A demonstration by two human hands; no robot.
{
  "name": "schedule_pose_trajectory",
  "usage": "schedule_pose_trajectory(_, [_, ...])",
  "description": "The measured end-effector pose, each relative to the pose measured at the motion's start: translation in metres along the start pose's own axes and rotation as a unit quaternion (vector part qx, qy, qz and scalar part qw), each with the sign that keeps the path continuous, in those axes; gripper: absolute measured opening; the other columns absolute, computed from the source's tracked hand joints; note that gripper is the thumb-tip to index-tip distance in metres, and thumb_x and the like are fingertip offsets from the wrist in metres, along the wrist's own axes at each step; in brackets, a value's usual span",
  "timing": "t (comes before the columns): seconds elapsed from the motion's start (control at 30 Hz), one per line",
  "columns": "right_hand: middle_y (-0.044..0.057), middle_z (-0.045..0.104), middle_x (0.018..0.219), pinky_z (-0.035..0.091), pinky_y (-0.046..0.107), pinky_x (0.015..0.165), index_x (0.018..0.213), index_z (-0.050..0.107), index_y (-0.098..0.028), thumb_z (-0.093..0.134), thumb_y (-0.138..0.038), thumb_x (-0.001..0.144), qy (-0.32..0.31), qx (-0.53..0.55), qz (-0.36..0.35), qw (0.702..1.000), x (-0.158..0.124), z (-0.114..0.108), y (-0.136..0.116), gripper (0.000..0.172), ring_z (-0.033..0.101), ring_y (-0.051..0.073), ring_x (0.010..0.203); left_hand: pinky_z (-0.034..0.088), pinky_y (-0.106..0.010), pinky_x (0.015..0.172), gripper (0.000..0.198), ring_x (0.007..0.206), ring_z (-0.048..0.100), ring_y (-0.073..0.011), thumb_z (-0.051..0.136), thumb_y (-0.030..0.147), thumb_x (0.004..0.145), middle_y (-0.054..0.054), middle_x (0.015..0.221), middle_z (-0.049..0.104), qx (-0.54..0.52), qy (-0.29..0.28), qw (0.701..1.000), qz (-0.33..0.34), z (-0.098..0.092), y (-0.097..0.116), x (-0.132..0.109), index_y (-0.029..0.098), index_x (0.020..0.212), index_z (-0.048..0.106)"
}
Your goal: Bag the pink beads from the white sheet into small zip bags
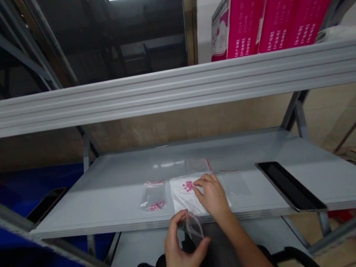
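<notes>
My left hand (184, 251) is closed on the edges of a small clear zip bag (194, 227), whose mouth gapes between thumb and fingers in front of the table edge. Several small round pink pieces, like beads or tablets (187, 186), lie in a loose cluster on a white sheet (184, 201). At the right side of this cluster, the thumb and forefinger of my right hand (211, 194) come together in a pinch; whatever is between the fingertips is too small to make out. Left of the sheet lies a clear zip bag with pink pieces inside (153, 197).
Flat clear bags lie behind the sheet (197, 165) and to its right (236, 182). A dark tablet (291, 185) rests at the table's right. Overhead runs a shelf rail (170, 90) bearing pink boxes (280, 7). A phone (47, 205) lies at the far left.
</notes>
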State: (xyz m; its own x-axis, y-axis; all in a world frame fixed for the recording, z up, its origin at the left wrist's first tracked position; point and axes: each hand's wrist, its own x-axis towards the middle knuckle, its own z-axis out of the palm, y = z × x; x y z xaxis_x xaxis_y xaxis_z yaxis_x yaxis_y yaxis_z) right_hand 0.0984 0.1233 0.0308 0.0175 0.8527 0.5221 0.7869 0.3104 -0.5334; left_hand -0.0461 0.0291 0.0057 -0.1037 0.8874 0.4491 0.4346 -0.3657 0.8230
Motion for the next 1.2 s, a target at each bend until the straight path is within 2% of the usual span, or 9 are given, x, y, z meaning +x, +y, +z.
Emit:
schedule_pose_trajectory(0.2, [0.009,0.068,0.079,0.045,0.038,0.080,0.074,0.075,-0.019,0.065,-0.006,0.079,0.011,0.007,0.005,1.000,0.003,0.002,0.000,0.017,0.057,0.027,0.085,0.057,-0.043,0.085,0.047,0.095,0.070,-0.0277,0.074,0.025,0.067,-0.009,0.105,0.073,-0.023,0.012,0.999,-0.031,0.001,0.002,0.005,0.019,0.112,0.062])
schedule_pose_trajectory(0.33, [0.007,0.068,0.077,0.048,0.036,0.078,0.075,0.074,-0.017,0.068,-0.008,0.078,0.017,0.053,0.000,0.998,-0.001,-0.011,-0.006,0.011,0.060,0.024,0.081,0.057,-0.042,0.086,0.047,0.095,0.071,-0.0269,0.074,0.026,0.068,-0.008,0.104,0.073,-0.040,0.011,0.998,-0.057,0.002,0.004,0.004,0.019,0.113,0.062])
schedule_pose_trajectory(0.4, [0.004,0.069,0.076,0.050,0.031,0.075,0.075,0.073,-0.018,0.071,-0.009,0.077,-0.003,0.099,-0.019,0.995,-0.009,-0.024,-0.013,0.009,0.062,0.020,0.078,0.057,-0.042,0.086,0.047,0.095,0.071,-0.0269,0.074,0.026,0.068,-0.008,0.105,0.073,-0.043,0.011,0.997,-0.067,0.003,0.003,0.004,0.019,0.113,0.062])
schedule_pose_trajectory(0.5, [0.002,0.068,0.076,0.051,0.028,0.073,0.075,0.074,-0.020,0.072,-0.011,0.078,-0.071,0.196,-0.048,0.977,-0.022,-0.044,-0.025,0.010,0.064,0.017,0.078,0.057,-0.041,0.085,0.046,0.097,0.070,-0.0279,0.074,0.027,0.067,-0.009,0.106,0.074,-0.053,0.017,0.996,-0.075,0.006,0.001,0.004,0.019,0.111,0.063])
schedule_pose_trajectory(0.6, [0.002,0.068,0.078,0.051,0.028,0.072,0.079,0.076,-0.021,0.069,-0.011,0.080,-0.112,0.239,-0.049,0.963,-0.028,-0.051,-0.027,0.012,0.064,0.017,0.078,0.057,-0.041,0.085,0.045,0.098,0.070,-0.0280,0.074,0.028,0.067,-0.009,0.106,0.074,-0.057,0.027,0.995,-0.076,0.008,0.001,0.006,0.019,0.110,0.063])
schedule_pose_trajectory(0.8, [0.005,0.069,0.074,0.051,0.031,0.072,0.076,0.074,-0.018,0.065,-0.012,0.079,-0.011,0.128,-0.008,0.992,-0.015,-0.025,0.000,0.012,0.063,0.020,0.074,0.058,-0.040,0.083,0.044,0.090,0.071,-0.0254,0.074,0.027,0.067,-0.008,0.102,0.074,-0.055,0.028,0.995,-0.072,0.008,0.006,0.007,0.019,0.110,0.063])
schedule_pose_trajectory(0.97, [0.009,0.069,0.078,0.046,0.039,0.082,0.073,0.074,-0.018,0.067,-0.011,0.076,0.010,0.061,0.010,0.998,-0.005,-0.004,0.007,0.011,0.060,0.027,0.087,0.057,-0.040,0.084,0.045,0.092,0.071,-0.0259,0.075,0.027,0.067,-0.008,0.102,0.075,-0.056,0.037,0.995,-0.076,0.006,0.010,0.007,0.019,0.110,0.064])
schedule_pose_trajectory(1.1, [0.009,0.068,0.077,0.045,0.039,0.080,0.071,0.074,-0.019,0.066,-0.010,0.076,0.017,0.044,0.014,0.999,-0.002,-0.003,0.004,0.014,0.059,0.027,0.085,0.057,-0.040,0.084,0.045,0.091,0.072,-0.0256,0.074,0.026,0.066,-0.008,0.100,0.075,-0.057,0.042,0.994,-0.081,0.004,0.012,0.007,0.019,0.109,0.065])
schedule_pose_trajectory(1.2, [0.008,0.068,0.076,0.046,0.037,0.079,0.071,0.073,-0.019,0.065,-0.011,0.077,0.023,0.058,0.004,0.998,-0.005,-0.014,-0.004,0.013,0.060,0.025,0.082,0.058,-0.040,0.083,0.044,0.089,0.072,-0.0254,0.075,0.026,0.066,-0.008,0.099,0.075,-0.053,0.051,0.994,-0.081,0.003,0.011,0.007,0.018,0.109,0.065])
